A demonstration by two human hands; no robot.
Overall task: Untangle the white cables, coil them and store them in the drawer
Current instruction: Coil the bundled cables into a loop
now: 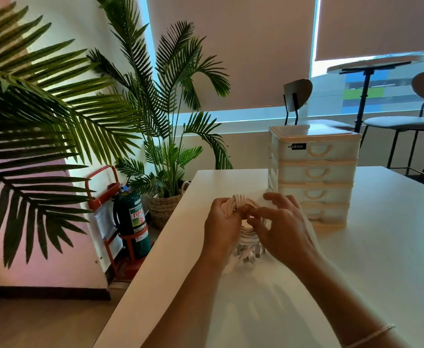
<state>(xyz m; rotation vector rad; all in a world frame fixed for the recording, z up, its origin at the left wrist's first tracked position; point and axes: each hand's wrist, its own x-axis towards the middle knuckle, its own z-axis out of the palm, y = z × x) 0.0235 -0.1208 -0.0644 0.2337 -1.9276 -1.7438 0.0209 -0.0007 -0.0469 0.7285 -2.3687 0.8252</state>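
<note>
Gripping bundle of coiled white cables (241,205) in our left hand (222,222); right hand (278,228) fingers pinching strand, four-drawer cream plastic organizer (314,172) closed behind.

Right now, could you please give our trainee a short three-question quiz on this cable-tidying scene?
1. True or false: every drawer of the drawer unit is closed.
2. Which hand grips the cable coil: A left hand, B neither?
3. Fill in: the drawer unit stands on the white ___.

Key: 1 true. 2 A; the right hand pinches a strand at the coil. 3 table.
</note>
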